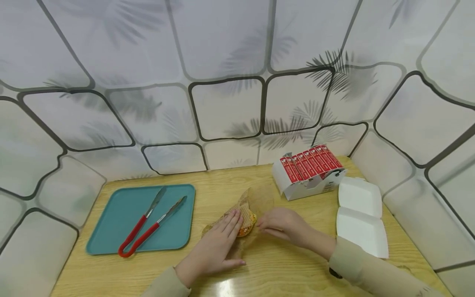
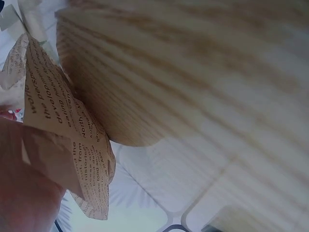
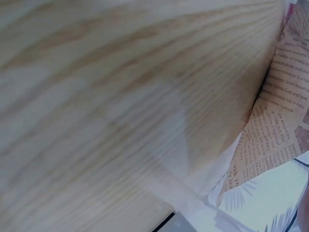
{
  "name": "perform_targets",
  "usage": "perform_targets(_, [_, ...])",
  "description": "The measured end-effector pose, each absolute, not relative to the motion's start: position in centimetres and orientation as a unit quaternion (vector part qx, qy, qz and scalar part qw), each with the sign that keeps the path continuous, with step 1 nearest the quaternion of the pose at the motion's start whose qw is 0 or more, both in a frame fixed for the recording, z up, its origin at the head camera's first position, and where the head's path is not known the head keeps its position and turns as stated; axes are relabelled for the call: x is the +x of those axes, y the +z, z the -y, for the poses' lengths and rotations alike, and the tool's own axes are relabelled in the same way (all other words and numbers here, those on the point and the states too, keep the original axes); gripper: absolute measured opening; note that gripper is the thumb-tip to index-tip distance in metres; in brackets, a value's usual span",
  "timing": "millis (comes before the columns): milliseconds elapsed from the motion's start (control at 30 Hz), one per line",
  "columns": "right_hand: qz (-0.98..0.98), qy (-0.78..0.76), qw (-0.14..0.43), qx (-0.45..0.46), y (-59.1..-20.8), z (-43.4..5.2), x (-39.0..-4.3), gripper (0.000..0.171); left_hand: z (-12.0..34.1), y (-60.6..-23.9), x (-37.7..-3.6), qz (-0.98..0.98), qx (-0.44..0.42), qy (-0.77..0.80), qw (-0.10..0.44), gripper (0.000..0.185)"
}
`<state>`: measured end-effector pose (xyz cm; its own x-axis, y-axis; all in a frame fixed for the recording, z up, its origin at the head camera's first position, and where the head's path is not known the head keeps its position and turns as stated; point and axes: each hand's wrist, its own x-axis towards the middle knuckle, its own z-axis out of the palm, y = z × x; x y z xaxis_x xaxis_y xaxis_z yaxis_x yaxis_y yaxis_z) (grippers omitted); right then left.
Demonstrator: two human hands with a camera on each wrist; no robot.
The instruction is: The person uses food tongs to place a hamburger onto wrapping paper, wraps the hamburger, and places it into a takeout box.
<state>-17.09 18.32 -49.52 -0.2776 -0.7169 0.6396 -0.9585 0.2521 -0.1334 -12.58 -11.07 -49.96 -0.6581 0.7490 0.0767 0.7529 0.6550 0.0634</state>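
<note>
A round filled bun, like a burger [image 1: 253, 218], lies on the table, partly covered by brown printed wrapping paper [image 1: 261, 198]. My left hand [image 1: 215, 249] lies over the folded paper with straight fingers pressing it onto the bun, thumb out to the side. From the right, the fingertips of my right hand [image 1: 287, 225] pinch the paper beside the bun's uncovered edge. Yellow and orange filling shows there. Both wrist views catch the printed paper close up: the left wrist view beside the hand [image 2: 24, 179], the right wrist view at its right side [image 3: 273, 121].
To the left, red-handled tongs [image 1: 138, 235] lie across a teal tray [image 1: 107, 231]. A white carton [image 1: 308, 189] of red packets stands back right. Near the right edge sits an opened white takeaway box [image 1: 360, 198]. Patterned walls [image 1: 226, 111] enclose the wooden table [image 1: 297, 264].
</note>
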Motion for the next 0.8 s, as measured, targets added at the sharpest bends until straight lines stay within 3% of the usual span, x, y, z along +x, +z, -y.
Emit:
perform_targets(167, [0.763, 0.276, 0.223, 0.54, -49.2, -17.3, -17.5, 0.012, 11.1, -50.2, -12.7, 0.909, -0.414, -0.05, 0.027, 0.109])
perform_targets(367, [0.77, 0.295, 0.221, 0.521, -48.8, -15.9, -18.3, 0.029, 11.3, -50.3, -12.8, 0.909, -0.412, -0.057, 0.025, 0.109])
perform_targets(800, [0.819, 0.333, 0.133, 0.448, -48.5, -14.0, -20.2, 0.016, 11.4, -50.0, -12.9, 0.915, -0.398, -0.061, -0.007, 0.099])
